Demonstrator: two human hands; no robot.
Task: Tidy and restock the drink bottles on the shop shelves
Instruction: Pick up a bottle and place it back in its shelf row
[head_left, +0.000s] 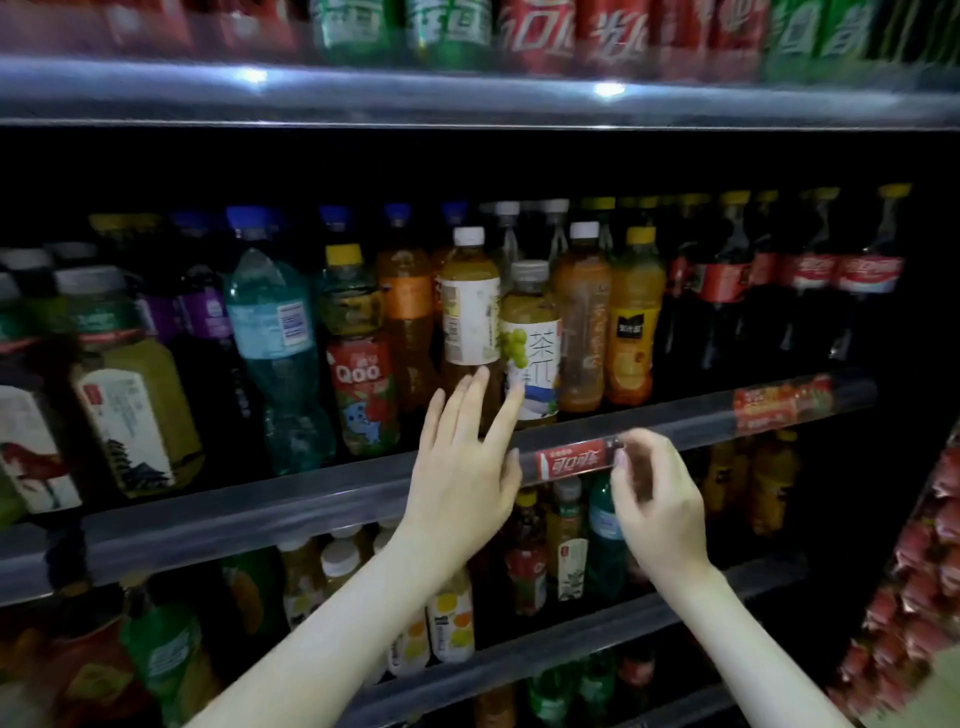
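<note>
The left hand (462, 457), open and empty, reaches for the tea bottle (532, 343) at its fingertips, seemingly to straighten it, while the right hand (657, 499) pinches the red tag (571, 458) between them.

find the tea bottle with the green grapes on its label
In the head view the grape tea bottle stands at the front of the middle shelf, just right of centre, between a taller white-labelled tea bottle and an orange bottle, right above the left hand.

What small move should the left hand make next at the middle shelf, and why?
Probably close the left hand around the grape tea bottle and square it up. Its open fingers are spread right at that bottle's base, gripping nothing, while the right hand hovers at the red cola price tag on the rail.
</note>
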